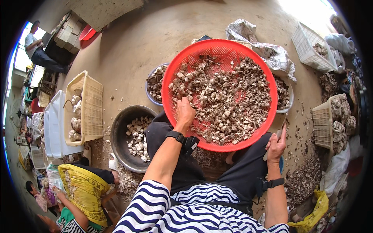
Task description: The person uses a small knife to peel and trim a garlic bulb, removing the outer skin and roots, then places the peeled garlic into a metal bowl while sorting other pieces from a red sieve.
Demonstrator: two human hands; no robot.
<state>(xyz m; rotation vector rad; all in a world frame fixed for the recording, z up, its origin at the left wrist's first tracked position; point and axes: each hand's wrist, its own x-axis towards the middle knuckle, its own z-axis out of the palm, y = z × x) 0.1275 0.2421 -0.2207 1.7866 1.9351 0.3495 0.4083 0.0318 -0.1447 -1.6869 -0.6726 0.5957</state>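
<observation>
A round red plastic sieve basket (218,148) lies across my lap, covered with small brown-and-white chunks (224,102), perhaps of a tuber or fungus. My left hand (185,112) reaches into its left side, fingers curled down among the chunks; whether they pinch one is hidden. To the right of the basket, my right hand (275,145) is closed around a knife (279,134), its thin blade pointing up and away from me. By my left knee, a dark metal basin (118,139) holds paler, whiter chunks (138,142).
Partly under the sieve stand a blue-rimmed basin (151,97) and a white basin (288,104) with brown chunks. Cream crates (92,112) flank me on both sides. Scraps litter the floor (301,163). One co-worker (72,215) sits lower left; another person (36,43) is upper left.
</observation>
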